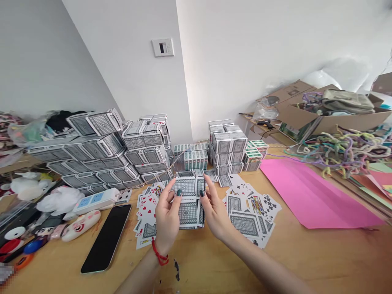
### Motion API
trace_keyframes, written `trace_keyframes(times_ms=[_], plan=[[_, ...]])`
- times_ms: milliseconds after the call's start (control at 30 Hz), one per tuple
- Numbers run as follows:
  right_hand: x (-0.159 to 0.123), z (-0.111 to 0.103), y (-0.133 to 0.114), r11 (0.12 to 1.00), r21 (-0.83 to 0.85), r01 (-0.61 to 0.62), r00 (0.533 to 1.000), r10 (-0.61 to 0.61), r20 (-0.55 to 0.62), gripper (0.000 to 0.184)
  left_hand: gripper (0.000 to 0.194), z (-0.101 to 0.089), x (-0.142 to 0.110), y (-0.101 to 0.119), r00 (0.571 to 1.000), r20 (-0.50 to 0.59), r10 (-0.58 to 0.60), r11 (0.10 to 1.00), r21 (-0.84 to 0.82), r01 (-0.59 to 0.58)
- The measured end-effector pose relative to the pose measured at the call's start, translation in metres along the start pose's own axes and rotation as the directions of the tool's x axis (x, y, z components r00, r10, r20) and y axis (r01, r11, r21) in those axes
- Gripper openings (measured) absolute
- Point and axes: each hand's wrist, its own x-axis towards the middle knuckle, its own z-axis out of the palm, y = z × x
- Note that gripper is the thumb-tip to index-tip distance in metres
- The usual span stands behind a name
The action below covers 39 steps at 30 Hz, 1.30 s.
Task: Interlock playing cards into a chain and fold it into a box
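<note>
Left hand (pixel 168 216), right hand (pixel 217 213) clamped on card block (pixel 187 212), opposite sides — probably keeps it square; loose cards (pixel 243 224) beside — likely for reach.

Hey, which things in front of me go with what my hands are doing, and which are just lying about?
Likely part of the work:
Card block, held by left hand and right hand
Loose cards, on both sides
Card stacks, behind
Packs, probably

Seemingly just lying about:
Phone
Power strip
Pink sheet
Fuzzy strands
Cardboard box
</note>
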Motion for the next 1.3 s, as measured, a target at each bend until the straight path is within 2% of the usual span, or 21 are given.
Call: trace_keyframes(times_ms=[500,833,1300], plan=[[-0.002,0.001,-0.003,0.999,0.009,0.039,0.999,-0.039,0.001,0.048,0.048,-0.001,0.0,-0.004,1.0,0.026,-0.006,1.0,-0.03,0.007],[-0.002,0.001,-0.007,0.999,0.031,-0.025,0.999,0.024,0.035,0.048,0.047,0.0,-0.001,-0.003,1.0,0.016,0.015,1.0,-0.015,-0.015],[-0.002,0.001,-0.012,0.999,0.045,-0.017,0.999,0.015,0.047,0.047,0.046,0.0,-0.002,-0.003,1.0,-0.02,-0.01,1.0,0.006,0.01]])
